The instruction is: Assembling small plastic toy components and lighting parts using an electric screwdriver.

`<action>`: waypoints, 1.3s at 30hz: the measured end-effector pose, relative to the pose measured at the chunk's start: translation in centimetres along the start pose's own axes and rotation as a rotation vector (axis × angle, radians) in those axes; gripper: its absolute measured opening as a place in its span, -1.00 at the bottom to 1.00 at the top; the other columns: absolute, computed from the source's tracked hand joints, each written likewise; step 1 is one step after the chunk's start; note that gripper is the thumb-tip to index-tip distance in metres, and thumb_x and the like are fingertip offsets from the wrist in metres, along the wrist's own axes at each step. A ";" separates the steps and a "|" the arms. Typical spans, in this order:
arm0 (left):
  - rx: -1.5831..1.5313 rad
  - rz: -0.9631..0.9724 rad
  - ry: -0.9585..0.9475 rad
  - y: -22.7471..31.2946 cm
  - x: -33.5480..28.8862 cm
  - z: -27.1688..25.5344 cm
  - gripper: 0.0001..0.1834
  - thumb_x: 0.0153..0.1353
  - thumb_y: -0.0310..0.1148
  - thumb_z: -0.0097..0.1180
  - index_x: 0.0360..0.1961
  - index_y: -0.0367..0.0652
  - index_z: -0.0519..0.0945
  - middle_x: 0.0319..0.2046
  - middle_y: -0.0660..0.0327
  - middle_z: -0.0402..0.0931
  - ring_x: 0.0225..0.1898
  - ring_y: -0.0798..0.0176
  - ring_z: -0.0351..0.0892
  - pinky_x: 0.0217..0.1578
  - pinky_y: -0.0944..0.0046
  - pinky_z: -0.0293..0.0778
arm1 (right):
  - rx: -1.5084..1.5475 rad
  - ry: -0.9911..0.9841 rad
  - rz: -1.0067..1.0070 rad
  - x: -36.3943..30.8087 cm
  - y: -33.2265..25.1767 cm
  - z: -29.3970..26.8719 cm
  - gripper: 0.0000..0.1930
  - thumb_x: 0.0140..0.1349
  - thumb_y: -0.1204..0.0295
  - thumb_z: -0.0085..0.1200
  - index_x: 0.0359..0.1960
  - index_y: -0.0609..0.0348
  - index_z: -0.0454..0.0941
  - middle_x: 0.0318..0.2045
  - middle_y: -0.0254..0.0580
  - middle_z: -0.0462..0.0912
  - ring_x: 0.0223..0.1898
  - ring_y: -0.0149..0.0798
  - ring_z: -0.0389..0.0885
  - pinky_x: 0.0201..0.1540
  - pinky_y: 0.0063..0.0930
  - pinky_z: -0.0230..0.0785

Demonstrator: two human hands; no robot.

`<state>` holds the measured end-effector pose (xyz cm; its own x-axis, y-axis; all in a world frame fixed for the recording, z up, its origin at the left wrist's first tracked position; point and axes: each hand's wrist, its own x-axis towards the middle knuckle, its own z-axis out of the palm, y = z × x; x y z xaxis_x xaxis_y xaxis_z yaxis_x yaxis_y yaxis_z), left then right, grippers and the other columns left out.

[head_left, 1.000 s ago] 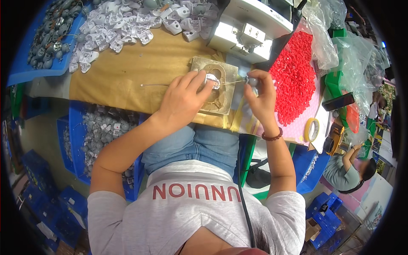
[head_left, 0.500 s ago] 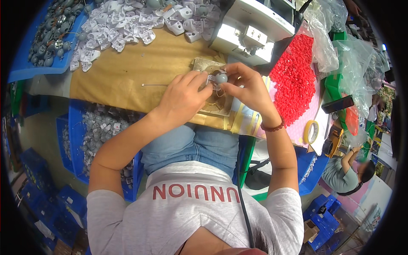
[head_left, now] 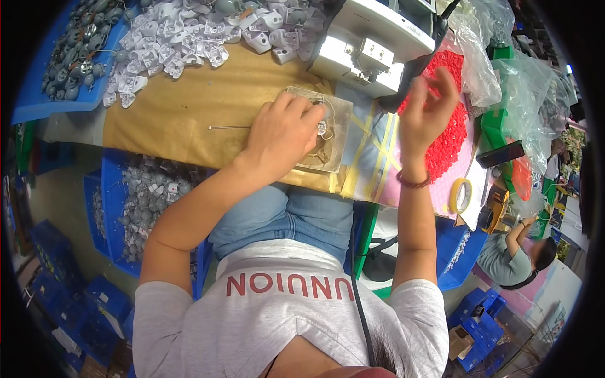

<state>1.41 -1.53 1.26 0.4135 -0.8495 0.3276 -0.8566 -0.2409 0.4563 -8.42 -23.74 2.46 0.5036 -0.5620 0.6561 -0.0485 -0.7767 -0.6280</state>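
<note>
On the table in front of me lies a square, pale fixture plate (head_left: 340, 120) with a round recess. My left hand (head_left: 283, 129) rests over its left part, fingers closed around a small grey and white plastic part (head_left: 322, 128) that shows only partly past the fingertips. A thin wire with a small end connector (head_left: 220, 127) runs out to the left of this hand. My right hand (head_left: 430, 113) is raised at the near edge of a heap of small red plastic pieces (head_left: 447, 142). Its fingers are bent but apart, and nothing shows between them.
White plastic housings (head_left: 183, 38) are heaped at the back. A blue bin (head_left: 31, 104) of grey parts stands at far left. A white machine (head_left: 359, 60) sits behind the plate. Right of me are a tape roll (head_left: 460, 195) and a dark phone (head_left: 500, 154).
My right hand has let go of the grey and white part and moved right to the red heap. My left hand has stayed at the fixture with the part.
</note>
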 end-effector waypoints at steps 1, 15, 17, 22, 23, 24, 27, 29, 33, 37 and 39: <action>0.002 0.001 0.005 -0.1 0.1 0.2 -0.58 -0.02 -0.43 0.30 -0.06 -0.10 0.57 -0.23 0.22 0.51 -0.11 0.09 0.49 -0.13 0.13 0.49 | -0.023 0.066 0.065 1.2 1.4 -0.2 -0.51 0.24 0.52 0.21 0.20 0.27 0.37 -0.06 -0.13 0.52 -0.12 -0.26 0.51 -0.09 -0.43 0.43; -0.041 0.002 0.083 -0.2 0.0 0.6 -0.59 -0.03 -0.44 0.29 -0.08 -0.10 0.58 -0.27 0.20 0.49 -0.14 0.05 0.49 -0.16 0.10 0.48 | 0.808 0.187 0.022 7.4 -6.0 -1.6 -0.68 0.18 0.63 0.21 -0.05 0.36 0.41 -0.43 -0.12 0.64 -0.48 -0.33 0.62 -0.31 -0.43 0.52; -0.051 0.001 0.093 -0.2 -0.1 0.5 -0.60 -0.03 -0.44 0.28 -0.08 -0.10 0.58 -0.27 0.20 0.49 -0.14 0.03 0.49 -0.17 0.09 0.49 | 0.893 0.094 -0.010 8.1 -7.3 -1.1 -0.62 0.21 0.67 0.12 0.03 0.37 0.28 -0.47 -0.06 0.62 -0.49 -0.25 0.61 -0.28 -0.28 0.54; -0.059 0.000 0.072 -0.1 -0.1 0.6 -0.60 -0.03 -0.42 0.30 -0.09 -0.10 0.58 -0.27 0.16 0.51 -0.14 0.01 0.49 -0.15 0.07 0.49 | 0.850 0.033 0.172 8.7 -8.6 1.8 -0.84 0.24 0.58 0.18 -0.22 0.36 0.45 -0.56 -0.20 0.57 -0.53 -0.33 0.55 -0.39 -0.43 0.44; -0.058 -0.002 0.065 -0.2 0.1 0.6 -0.60 -0.03 -0.42 0.30 -0.09 -0.11 0.58 -0.27 0.16 0.51 -0.15 0.01 0.50 -0.15 0.07 0.50 | 0.827 0.008 0.257 8.6 -9.1 2.1 -0.90 0.26 0.55 0.20 -0.35 0.34 0.55 -0.57 -0.23 0.56 -0.53 -0.36 0.54 -0.41 -0.49 0.41; -0.057 0.004 0.075 -0.2 0.1 0.6 -0.60 -0.04 -0.42 0.31 -0.09 -0.11 0.58 -0.27 0.15 0.51 -0.15 0.00 0.50 -0.15 0.07 0.50 | 0.855 -0.037 0.247 8.6 -8.7 2.8 -0.89 0.26 0.52 0.20 -0.38 0.30 0.57 -0.58 -0.26 0.57 -0.54 -0.39 0.54 -0.42 -0.51 0.40; -0.061 0.016 0.087 -0.3 0.0 0.6 -0.60 -0.03 -0.41 0.31 -0.10 -0.13 0.58 -0.27 0.14 0.52 -0.15 0.00 0.50 -0.15 0.06 0.50 | 0.654 -0.118 0.403 8.2 -8.3 4.2 -0.86 0.26 0.46 0.20 -0.43 0.24 0.56 -0.60 -0.31 0.57 -0.57 -0.44 0.53 -0.47 -0.55 0.37; -0.070 0.014 0.079 -0.4 0.0 0.5 -0.61 -0.03 -0.41 0.31 -0.11 -0.14 0.58 -0.27 0.14 0.53 -0.14 0.00 0.50 -0.15 0.06 0.50 | 0.672 -0.165 0.417 7.8 -8.6 4.3 -0.85 0.26 0.46 0.20 -0.45 0.23 0.55 -0.61 -0.32 0.56 -0.58 -0.44 0.52 -0.48 -0.54 0.37; -0.066 -0.004 0.086 -0.3 -0.1 0.6 -0.62 -0.04 -0.42 0.30 -0.12 -0.14 0.58 -0.26 0.15 0.53 -0.14 0.00 0.51 -0.17 0.06 0.50 | 0.677 -0.259 0.338 5.9 -9.8 2.5 -0.66 0.20 0.58 0.16 -0.02 0.41 0.38 -0.55 -0.20 0.58 -0.53 -0.33 0.57 -0.42 -0.46 0.44; -0.068 -0.009 0.089 -0.3 -0.1 0.6 -0.65 -0.06 -0.42 0.29 -0.17 -0.14 0.57 -0.27 0.18 0.52 -0.15 0.03 0.51 -0.20 0.06 0.49 | 0.798 -0.272 0.245 3.7 -10.2 2.3 -0.72 0.12 0.67 0.21 -0.16 0.36 0.41 -0.55 -0.25 0.60 -0.54 -0.37 0.60 -0.42 -0.50 0.45; -0.067 -0.022 0.088 -0.3 -0.1 0.7 -0.66 -0.07 -0.42 0.29 -0.20 -0.14 0.56 -0.27 0.19 0.52 -0.15 0.04 0.51 -0.21 0.07 0.49 | 0.897 -0.209 0.234 3.0 -10.9 2.9 -0.87 0.08 0.68 0.27 -0.49 0.26 0.55 -0.60 -0.31 0.62 -0.56 -0.46 0.59 -0.47 -0.59 0.40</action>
<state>1.43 -1.72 0.54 0.4599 -0.7994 0.3866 -0.8256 -0.2248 0.5175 -3.91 -16.18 10.06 0.7131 -0.5461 0.4396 0.4694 -0.0938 -0.8780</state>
